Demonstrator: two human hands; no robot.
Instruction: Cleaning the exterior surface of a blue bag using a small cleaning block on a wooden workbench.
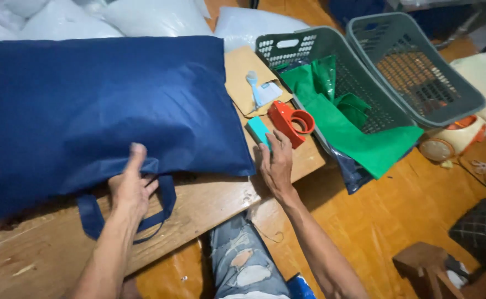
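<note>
A big navy blue fabric bag (99,105), stuffed like a pillow, lies across the wooden table (209,205). My left hand (129,185) presses on its near edge beside the blue carry handle (162,213), fingers spread, thumb up. My right hand (276,163) rests at the bag's right corner, fingertips touching a small teal block (256,130). A red tape dispenser (290,122) sits just beyond that hand.
A brown envelope (243,75) with a small blue-and-white tool lies past the dispenser. Two grey laundry baskets (420,66) stand to the right, one holding green fabric bags (353,133). White pillows (143,16) pile behind. A wooden stool (425,266) is on the floor.
</note>
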